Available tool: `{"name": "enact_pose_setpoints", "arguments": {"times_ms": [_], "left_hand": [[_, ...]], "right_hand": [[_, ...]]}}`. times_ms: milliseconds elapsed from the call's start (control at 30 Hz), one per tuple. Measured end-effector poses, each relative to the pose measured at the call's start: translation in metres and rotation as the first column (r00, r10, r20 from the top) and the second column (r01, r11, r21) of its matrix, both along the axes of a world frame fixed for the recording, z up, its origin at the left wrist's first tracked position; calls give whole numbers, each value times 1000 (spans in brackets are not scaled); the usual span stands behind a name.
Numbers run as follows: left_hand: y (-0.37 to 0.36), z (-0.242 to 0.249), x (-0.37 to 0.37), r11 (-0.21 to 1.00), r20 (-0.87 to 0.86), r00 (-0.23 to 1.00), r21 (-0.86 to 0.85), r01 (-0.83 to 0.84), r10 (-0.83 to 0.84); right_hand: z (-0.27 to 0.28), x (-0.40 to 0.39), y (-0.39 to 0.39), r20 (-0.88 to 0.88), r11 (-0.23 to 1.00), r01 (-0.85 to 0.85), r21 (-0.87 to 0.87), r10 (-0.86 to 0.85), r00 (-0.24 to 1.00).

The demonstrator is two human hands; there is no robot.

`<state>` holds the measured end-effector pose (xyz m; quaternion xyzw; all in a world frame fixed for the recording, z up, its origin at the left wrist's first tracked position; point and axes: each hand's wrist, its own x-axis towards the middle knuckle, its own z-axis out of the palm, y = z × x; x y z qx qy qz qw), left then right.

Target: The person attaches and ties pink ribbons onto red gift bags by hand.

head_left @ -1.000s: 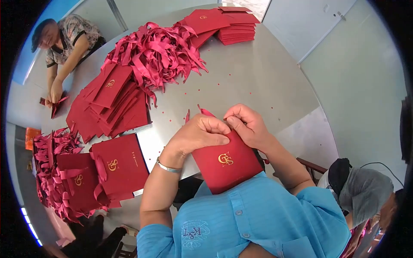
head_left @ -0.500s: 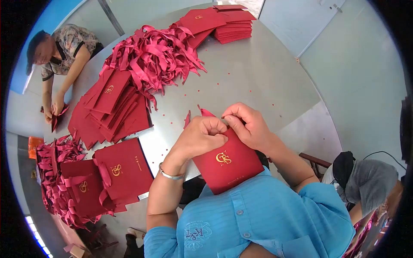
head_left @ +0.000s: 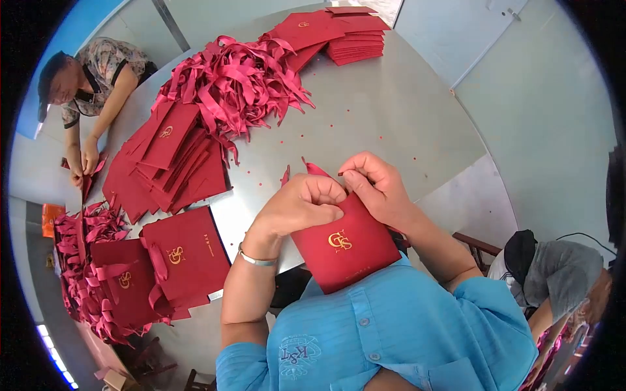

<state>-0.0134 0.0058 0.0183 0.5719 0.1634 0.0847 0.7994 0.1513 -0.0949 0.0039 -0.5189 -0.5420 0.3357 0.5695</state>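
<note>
A red paper gift bag [head_left: 352, 254] with a gold monogram lies against my blue shirt, its top edge up at my fingers. My left hand [head_left: 301, 203] is closed on the bag's top edge, fingers curled and thumb over the front. At the top right corner my right hand [head_left: 375, 189] pinches a small dark-red tip, which looks like a ribbon end. Behind my left knuckles, loose ends of a pink-red ribbon [head_left: 315, 169] stick up. Fingers hide the bag's upper edge and any holes there.
Flat red bags [head_left: 176, 173] are piled on the grey table [head_left: 391, 98], beside a heap of ribbons [head_left: 235, 85]. More bags [head_left: 355, 45] are stacked at the back. Ribboned bags [head_left: 124, 283] lie at left. A person [head_left: 98, 91] works across the table; another [head_left: 554, 274] sits at right.
My right hand has drawn slightly up and away from my left, with the small tip in its pinch. The bag and my left hand stay nearly in place.
</note>
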Motion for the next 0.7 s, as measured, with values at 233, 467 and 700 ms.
{"name": "enact_pose_setpoints", "arguments": {"times_ms": [233, 467, 700], "left_hand": [[1, -10, 0, 996, 29, 999, -77, 47, -45], [-6, -6, 4, 993, 11, 1000, 117, -2, 1], [-8, -8, 6, 980, -41, 998, 197, -41, 50]], "right_hand": [[0, 1, -2, 62, 1000, -6, 0, 6, 998], [-3, 4, -2, 66, 1000, -1, -20, 2, 998], [-5, 3, -2, 40, 1000, -2, -6, 3, 999]]}}
